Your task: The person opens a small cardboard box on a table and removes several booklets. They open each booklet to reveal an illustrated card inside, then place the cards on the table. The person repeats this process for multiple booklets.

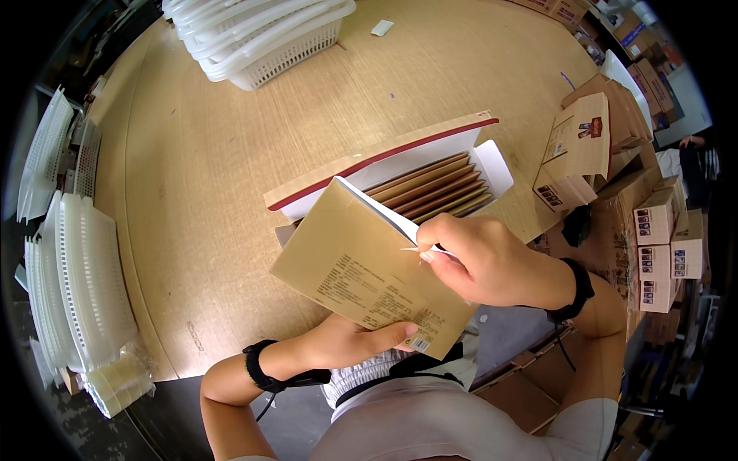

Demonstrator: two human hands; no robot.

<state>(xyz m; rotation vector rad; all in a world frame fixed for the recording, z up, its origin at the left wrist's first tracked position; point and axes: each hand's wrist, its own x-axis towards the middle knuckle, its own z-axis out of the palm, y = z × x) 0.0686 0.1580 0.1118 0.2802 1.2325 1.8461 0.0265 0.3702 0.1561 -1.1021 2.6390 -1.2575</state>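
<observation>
The tabletop (215, 169) carries an open carton (493, 163) holding brown packets (430, 183) on edge. A flat gold packet (338, 253) is at the carton's near side, long axis running far left to near right. The left hand (350, 342) clamps its grip on the near edge, thumb uppermost. The right hand (484, 261), pointing left, pinches the white flap (387, 214) along the far-right edge.

Left hand (350, 338) low — right fingers (440, 228) pinched
</observation>
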